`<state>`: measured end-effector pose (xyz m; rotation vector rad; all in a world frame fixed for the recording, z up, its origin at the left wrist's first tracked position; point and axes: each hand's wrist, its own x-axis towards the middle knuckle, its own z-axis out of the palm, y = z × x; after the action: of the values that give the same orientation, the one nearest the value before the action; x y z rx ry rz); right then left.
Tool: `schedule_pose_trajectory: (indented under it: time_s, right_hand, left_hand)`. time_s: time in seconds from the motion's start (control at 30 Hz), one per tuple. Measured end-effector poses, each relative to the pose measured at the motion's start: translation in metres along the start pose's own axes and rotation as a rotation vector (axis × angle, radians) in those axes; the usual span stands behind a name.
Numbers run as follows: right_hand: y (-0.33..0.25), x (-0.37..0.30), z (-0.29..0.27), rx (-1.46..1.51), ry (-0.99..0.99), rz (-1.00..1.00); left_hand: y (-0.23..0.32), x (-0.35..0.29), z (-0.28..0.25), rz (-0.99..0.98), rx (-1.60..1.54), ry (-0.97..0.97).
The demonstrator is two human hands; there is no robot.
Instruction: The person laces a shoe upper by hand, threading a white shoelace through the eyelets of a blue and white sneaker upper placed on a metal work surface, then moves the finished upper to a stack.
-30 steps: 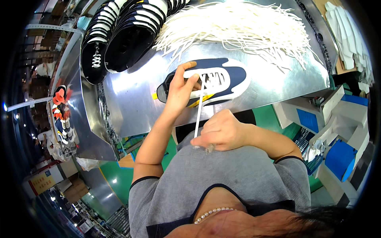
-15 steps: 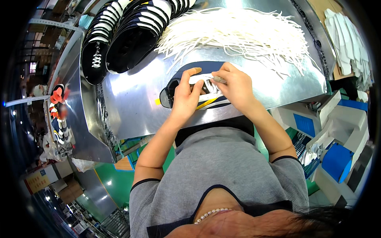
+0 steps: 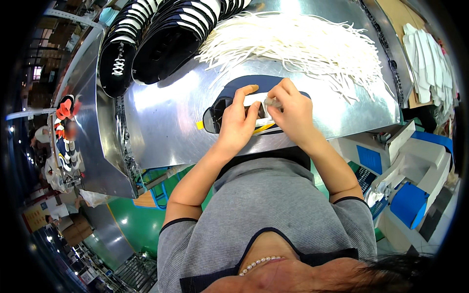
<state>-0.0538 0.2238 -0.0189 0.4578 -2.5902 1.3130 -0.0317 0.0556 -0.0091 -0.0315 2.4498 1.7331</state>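
A shoe upper [image 3: 229,90] in navy, white and black, with a yellow strip, lies on the metal table close to its front edge. My left hand [image 3: 233,124] grips it, index finger along the far side and thumb on the near side; a tan wrap covers that index fingertip. Over the eyelet area my right hand [image 3: 295,115] pinches with thumb and index finger at a white shoelace [image 3: 266,108]. A greyish cover or piece shows at those fingertips. The lace end is hidden between the fingers.
Beyond my hands spreads a heap of loose white laces [image 3: 293,44]. Rows of stacked black-and-white shoe uppers [image 3: 166,49] stand at the far left, one laced upper [image 3: 117,68] at their front. White cut pieces [image 3: 425,63] hang at the right, above a white-and-blue machine [image 3: 410,195].
My right hand has drawn in tighter over the eyelets, and less of the lacing shows. The view has shifted slightly; my left hand keeps its hold on the upper.
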Motion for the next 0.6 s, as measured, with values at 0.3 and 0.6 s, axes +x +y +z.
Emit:
schedule_pose_trajectory:
  time_s: [0.3,0.6]
  right_hand:
    - [-0.03,-0.05,-0.02,0.69,-0.393,0.015]
    - [0.005,-0.043,-0.013,0.58,-0.272,0.406]
  left_hand:
    - [-0.007,0.012,-0.01,-0.052,-0.105,-0.005]
    - [0.01,-0.032,-0.033,0.143,0.182,-0.034]
